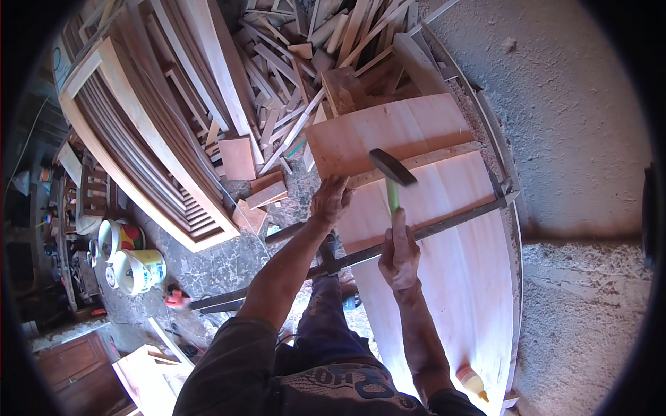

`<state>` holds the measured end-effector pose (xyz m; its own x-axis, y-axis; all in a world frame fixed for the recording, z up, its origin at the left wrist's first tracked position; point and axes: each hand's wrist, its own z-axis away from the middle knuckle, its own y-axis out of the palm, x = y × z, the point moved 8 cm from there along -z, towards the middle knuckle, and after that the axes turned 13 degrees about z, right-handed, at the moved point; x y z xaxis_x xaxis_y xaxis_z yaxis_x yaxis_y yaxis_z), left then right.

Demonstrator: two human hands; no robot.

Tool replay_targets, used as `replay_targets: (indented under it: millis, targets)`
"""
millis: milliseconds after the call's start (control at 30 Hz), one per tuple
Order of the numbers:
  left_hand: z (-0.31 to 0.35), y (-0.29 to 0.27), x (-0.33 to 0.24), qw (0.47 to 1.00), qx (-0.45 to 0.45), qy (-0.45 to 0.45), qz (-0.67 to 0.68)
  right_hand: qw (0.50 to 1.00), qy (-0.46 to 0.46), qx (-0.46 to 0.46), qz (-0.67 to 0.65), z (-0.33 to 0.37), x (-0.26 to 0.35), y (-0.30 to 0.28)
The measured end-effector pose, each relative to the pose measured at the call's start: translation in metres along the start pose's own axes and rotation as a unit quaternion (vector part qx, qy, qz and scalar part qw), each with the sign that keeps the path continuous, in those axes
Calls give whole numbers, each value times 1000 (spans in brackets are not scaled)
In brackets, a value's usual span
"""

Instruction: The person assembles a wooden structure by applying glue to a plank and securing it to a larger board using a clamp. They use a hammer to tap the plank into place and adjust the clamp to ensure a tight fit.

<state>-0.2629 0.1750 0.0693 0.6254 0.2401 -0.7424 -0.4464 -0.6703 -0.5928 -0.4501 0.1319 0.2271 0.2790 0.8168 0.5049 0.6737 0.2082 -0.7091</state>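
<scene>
My right hand (400,258) is wrapped round the green handle of a hammer (393,168). The hammer's dark head is raised over the pale wooden panel (437,277). At the panel's left edge, the fingers of my left hand (331,200) curl around the end of a narrow wooden strip (423,161), which lies crosswise on the wood. Part of that grip is hidden behind the hand. A long dark metal bar clamp (444,223) spans the panel just beyond my right hand, its jaw against the right edge.
A glue bottle (472,383) lies on the panel's near right part. Louvred wooden frames (142,139) lean at the left, beside a heap of offcuts (291,76). Buckets (141,270) stand on the floor at left. A rough wall (576,125) borders the right side.
</scene>
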Motion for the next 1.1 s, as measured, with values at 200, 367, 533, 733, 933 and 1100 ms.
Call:
replay_targets:
  millis: [200,367,533,733,933,1100]
  targets:
    - [-8,8,-22,1000,4,14,9,966,98,217,98,25,-72,65]
    - [1,1,12,1000,-3,15,9,1000,-23,-11,-13,-11,8,-10]
    - [-12,12,-25,998,39,-7,53,953,132,257,90,47,-83,70]
    - [-1,1,4,997,-28,53,37,998,-55,17,24,-24,22,-20]
    - [-7,19,25,995,59,62,57,978,81,177,72,6,-81,81]
    - [-2,-1,-10,995,-53,70,51,987,-62,-117,-91,7,-21,-7]
